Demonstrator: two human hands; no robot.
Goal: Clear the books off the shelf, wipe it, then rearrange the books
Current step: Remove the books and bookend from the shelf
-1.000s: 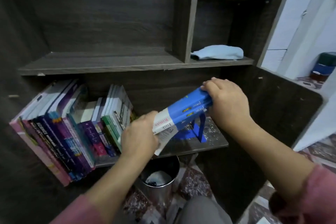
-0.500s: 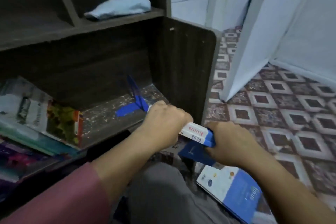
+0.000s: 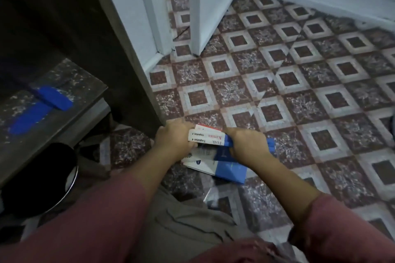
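held books (image 3: 206, 137): small bundle at 6 o'clock of frame centre, close in. Spines face up, white at the 9 o'clock end, blue at the 3 o'clock end. Print reads "Fizik", "Kimia", "Tingkatan 4". At least two spines; exact count cannot tell.
left hand (image 3: 173, 140): fingers curled round the white end of the bundle, a tight hold on the books.
right hand (image 3: 245, 145): fingers curled over the blue end, back of hand toward camera, also holding the bundle.
floor book (image 3: 226, 170): white-and-blue cover, flat on the tiles directly under the bundle, sticking out at its 5 o'clock. Cannot tell if the bundle touches it.
tiled floor (image 3: 299, 83): brown-and-white diamond pattern, fills 12 to 5 o'clock.
shelf board (image 3: 70, 79): dark speckled board at 9 o'clock, well apart from both hands.
blue bookend (image 3: 53, 98): on the shelf board, near its front edge.
side panel (image 3: 119, 45): dark wood upright between shelf board and open floor, running from 11 o'clock down to just beside the left hand.
bin (image 3: 42, 177): black, round, metal rim, at 8 o'clock below the board's front edge.
door (image 3: 209, 6): white, at 12 o'clock, with a strip of tiles showing beside it.
sleeves (image 3: 96, 220): pink, entering from 7 and 5 o'clock.
trousers (image 3: 181, 220): grey, at 6 o'clock.
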